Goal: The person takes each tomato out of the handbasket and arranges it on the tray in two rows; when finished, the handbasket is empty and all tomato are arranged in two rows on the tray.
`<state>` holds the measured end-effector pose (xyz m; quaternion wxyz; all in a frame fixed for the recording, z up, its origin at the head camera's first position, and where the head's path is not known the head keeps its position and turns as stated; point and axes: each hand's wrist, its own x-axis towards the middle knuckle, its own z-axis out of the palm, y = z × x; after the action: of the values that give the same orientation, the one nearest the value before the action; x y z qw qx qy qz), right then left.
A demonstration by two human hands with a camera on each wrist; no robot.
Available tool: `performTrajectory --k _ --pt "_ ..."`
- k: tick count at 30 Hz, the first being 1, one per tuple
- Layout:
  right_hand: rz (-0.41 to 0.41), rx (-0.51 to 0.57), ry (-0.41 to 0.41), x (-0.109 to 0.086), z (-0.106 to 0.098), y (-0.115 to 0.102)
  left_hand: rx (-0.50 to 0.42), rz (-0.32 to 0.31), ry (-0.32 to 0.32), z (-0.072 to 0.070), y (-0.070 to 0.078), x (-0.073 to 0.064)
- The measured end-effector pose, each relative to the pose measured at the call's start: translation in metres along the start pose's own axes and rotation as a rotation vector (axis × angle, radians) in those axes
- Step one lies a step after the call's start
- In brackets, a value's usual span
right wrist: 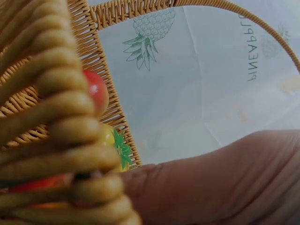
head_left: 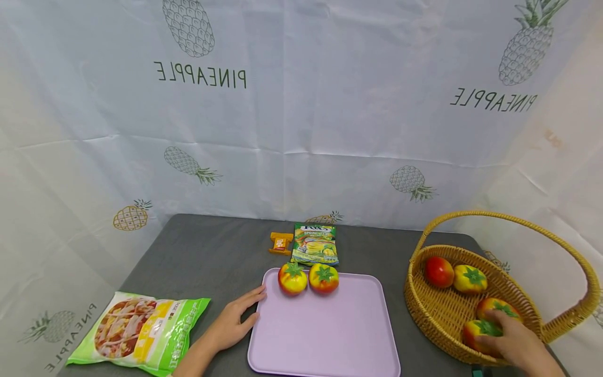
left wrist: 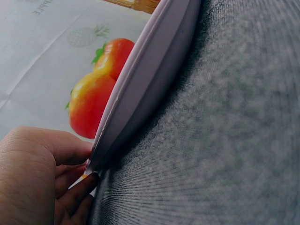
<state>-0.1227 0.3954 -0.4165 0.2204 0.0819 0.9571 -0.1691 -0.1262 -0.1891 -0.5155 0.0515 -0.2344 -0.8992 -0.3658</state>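
Observation:
My left hand (head_left: 231, 323) rests at the left edge of a lilac tray (head_left: 325, 330), its thumb and fingertips touching the rim. Two red-and-yellow tomatoes with green leafy tops, one on the left (head_left: 292, 283) and one on the right (head_left: 324, 283), sit side by side at the tray's far edge. Inside the wicker basket (head_left: 426, 320), my right hand (head_left: 520, 345) grips the nearest tomato (head_left: 472, 335) between thumb and fingers. Another tomato (head_left: 499, 306) lies just behind it. Farther back in the basket are a red fruit (head_left: 439, 272) and a yellow tomato (head_left: 470, 279). In the right wrist view the basket's rim hides the gripped tomato's outline.
Behind the tray lie a green candy packet (head_left: 315, 245) and a small orange wrapped snack (head_left: 281, 243). A green-and-white food bag (head_left: 141, 332) lies at the left of the dark table (head_left: 212, 262). The basket's tall handle (head_left: 518, 215) arches over it; a pineapple-print cloth (head_left: 301, 115) hangs behind.

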Motion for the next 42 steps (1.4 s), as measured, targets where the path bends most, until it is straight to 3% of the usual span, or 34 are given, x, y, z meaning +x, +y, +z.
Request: performTrajectory --k 15,25,31,38,42 --pt "-0.057 -0.050 -0.018 -0.003 -0.001 -0.005 0.006 0.007 0.009 -0.001 0.001 0.000" --pt "-0.030 -0.043 -0.045 0.002 0.002 0.000 0.004 -0.005 0.000 -0.001 0.001 0.000" --pt "-0.041 -0.045 -0.030 -0.001 0.002 -0.004 0.010 0.013 0.007 -0.001 0.002 0.000" --pt "-0.073 -0.047 0.007 -0.004 0.000 -0.012 -0.003 -0.029 -0.009 -0.001 0.003 0.000" --pt "-0.104 -0.060 0.050 -0.005 -0.001 -0.016 0.007 -0.013 0.000 -0.001 0.003 0.000"
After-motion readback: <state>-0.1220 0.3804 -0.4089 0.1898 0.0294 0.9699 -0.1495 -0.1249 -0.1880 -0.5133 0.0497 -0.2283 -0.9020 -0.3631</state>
